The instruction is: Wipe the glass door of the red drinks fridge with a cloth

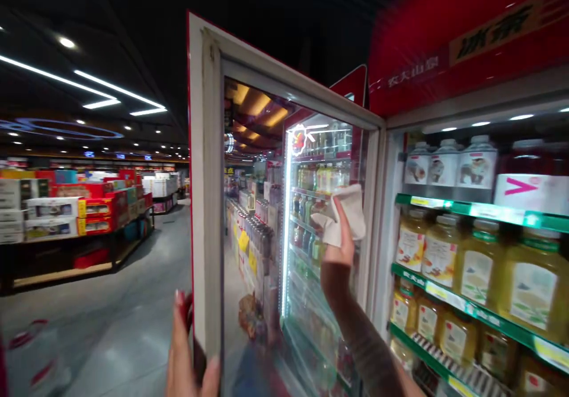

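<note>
Gripped in the right hand [345, 240], right of centre in the frame, is a crumpled white cloth [355, 210], its folds spread above and to both sides of the fingers. It is held up to the glass of an open door with a pale frame and a red outer edge [205, 207]; blur makes it hard to say how much of the cloth touches the pane. Below the hand, a dark brown sleeve [340, 296] runs down toward the lower right. At the bottom, left of centre, the left hand [191, 352] grasps the door's free edge, thumb on the near side. Lit shelves of bottles show in the glass. Filling the right of the frame, a tall red drinks cooler [418, 59] holds yellow-drink bottles with pale labels [478, 266] on shelves with green front strips. At mid-left, stacked colourful boxes [102, 207] sit on a low display stand above a grey floor [137, 302]. White strip lights [120, 92] cross the black ceiling at upper left.
</note>
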A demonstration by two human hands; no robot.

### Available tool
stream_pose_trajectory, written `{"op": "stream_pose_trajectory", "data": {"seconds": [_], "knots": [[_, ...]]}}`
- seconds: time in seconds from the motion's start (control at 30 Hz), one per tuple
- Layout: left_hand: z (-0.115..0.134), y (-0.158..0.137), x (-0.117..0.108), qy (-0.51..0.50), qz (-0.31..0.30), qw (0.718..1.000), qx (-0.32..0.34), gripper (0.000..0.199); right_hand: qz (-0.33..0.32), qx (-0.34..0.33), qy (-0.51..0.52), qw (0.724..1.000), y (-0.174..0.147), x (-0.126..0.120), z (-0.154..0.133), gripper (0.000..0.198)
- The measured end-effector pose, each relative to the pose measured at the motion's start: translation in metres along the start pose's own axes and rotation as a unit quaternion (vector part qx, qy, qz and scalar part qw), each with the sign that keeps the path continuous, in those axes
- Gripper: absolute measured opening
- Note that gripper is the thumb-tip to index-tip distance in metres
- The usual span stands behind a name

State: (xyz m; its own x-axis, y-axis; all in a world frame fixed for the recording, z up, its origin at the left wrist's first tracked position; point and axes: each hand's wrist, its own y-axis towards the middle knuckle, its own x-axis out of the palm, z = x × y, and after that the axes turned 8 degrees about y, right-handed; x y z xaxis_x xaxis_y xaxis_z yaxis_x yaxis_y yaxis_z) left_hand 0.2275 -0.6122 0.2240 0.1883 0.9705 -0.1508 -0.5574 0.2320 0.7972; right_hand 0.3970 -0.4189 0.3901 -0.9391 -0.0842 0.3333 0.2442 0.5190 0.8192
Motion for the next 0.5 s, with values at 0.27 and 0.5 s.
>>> {"op": "stream_pose_trajectory", "data": {"seconds": [0.27, 0.5], "knots": [[0.131, 0.157, -0.027, 0.086, 0.099, 0.967, 0.219, 0.075, -0.185, -0.277, -0.114, 0.936, 0.042, 0.085, -0.066, 0.101], [0.141, 0.145, -0.028, 0.094, 0.091, 0.967, 0.217, 0.080, -0.173, -0.299, -0.119, 0.931, 0.041, 0.069, -0.080, 0.095]]}}
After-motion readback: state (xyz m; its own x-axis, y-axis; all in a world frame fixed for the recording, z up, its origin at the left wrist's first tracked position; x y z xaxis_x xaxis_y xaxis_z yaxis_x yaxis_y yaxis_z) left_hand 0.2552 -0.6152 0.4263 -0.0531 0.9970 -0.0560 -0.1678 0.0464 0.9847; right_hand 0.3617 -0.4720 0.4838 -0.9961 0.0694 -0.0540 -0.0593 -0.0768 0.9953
